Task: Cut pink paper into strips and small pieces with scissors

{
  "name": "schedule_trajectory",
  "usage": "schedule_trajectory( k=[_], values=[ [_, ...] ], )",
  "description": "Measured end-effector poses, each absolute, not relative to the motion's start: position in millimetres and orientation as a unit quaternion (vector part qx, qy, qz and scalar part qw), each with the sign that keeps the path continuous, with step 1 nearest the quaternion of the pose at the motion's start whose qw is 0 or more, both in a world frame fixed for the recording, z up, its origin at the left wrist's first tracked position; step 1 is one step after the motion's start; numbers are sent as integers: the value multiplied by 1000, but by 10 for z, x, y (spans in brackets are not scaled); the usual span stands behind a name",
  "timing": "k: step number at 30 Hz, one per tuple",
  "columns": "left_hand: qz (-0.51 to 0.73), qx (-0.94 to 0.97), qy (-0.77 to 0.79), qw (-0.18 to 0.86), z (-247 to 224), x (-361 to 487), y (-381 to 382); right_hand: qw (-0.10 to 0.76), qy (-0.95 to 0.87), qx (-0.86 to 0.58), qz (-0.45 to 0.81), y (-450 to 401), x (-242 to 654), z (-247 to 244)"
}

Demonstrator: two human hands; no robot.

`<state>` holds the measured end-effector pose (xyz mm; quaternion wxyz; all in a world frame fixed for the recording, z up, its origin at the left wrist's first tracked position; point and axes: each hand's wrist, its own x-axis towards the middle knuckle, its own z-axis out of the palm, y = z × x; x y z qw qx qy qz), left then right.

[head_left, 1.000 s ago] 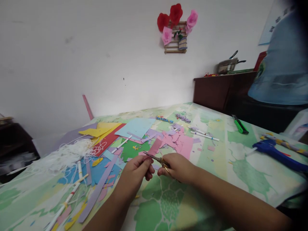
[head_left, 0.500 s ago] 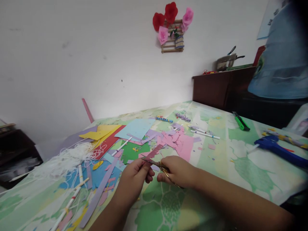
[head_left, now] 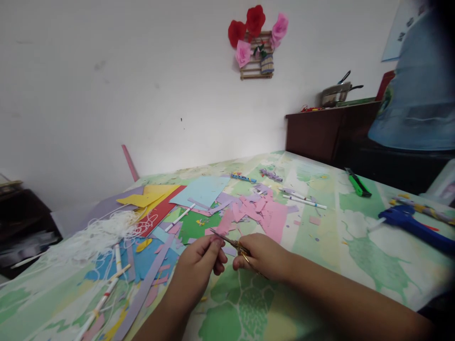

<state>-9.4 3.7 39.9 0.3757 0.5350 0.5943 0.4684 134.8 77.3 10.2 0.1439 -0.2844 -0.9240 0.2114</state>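
Note:
My right hand (head_left: 265,255) is closed round the gold handles of small scissors (head_left: 232,242), whose blades point left, just above the fingertips of my left hand (head_left: 201,260). The left fingers are pinched together, and what they hold is too small and too hidden to name. Behind the hands lie pink paper pieces (head_left: 273,220) and a green sheet (head_left: 194,229). A long lilac strip (head_left: 145,289) runs beside my left forearm.
White string (head_left: 103,237) is tangled at the left, near blue, yellow and red paper. White sticks (head_left: 305,201) lie right of the pink scraps. A green cutter (head_left: 358,183) and a blue glue gun (head_left: 415,226) rest at the right. A wall stands behind the table.
The dark pink strip that rose from my left fingertips behind the scissors no longer stands up there. The scissor blades look closer together. The view has shifted slightly.

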Motion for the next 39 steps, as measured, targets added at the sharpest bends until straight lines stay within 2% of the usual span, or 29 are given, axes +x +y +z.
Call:
schedule_trajectory(
  k=[5,10,18,26,39],
  values=[
    [502,513,592,366,351,-109,42,161,-921,-268,233,736,1360,72],
    [458,523,626,353,346,-52,27,140,-921,-248,267,708,1348,87],
    [408,542,669,303,412,-10,4,146,-927,-260,228,705,1344,108],
    [444,542,653,289,371,-25,35,156,-928,-253,226,730,1309,46],
    [500,512,598,360,362,-27,43,166,-917,-272,240,713,1328,89]
  ],
)
